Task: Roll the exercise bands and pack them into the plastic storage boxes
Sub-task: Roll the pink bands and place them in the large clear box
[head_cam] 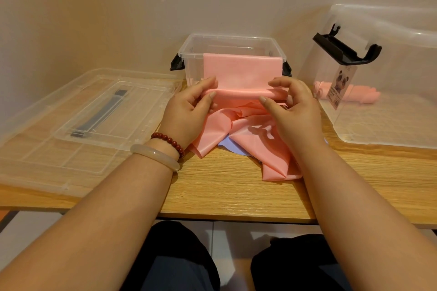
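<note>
Hands, left hand (189,108) and right hand (290,111), grip pink band (241,94).

On a table (224,191), an open storage box (189,54) stands at the back middle, with a lid (71,111) lying flat to its left and a larger box (390,125) to its right (a rolled band (364,95) lies inside that one). An exercise band (238,68) hangs over the middle box's front rim, its rolled part gripped just before the box by the left hand (186,111) and right hand (293,111).

A wooden table (224,191) stands against a beige wall (118,7).
</note>
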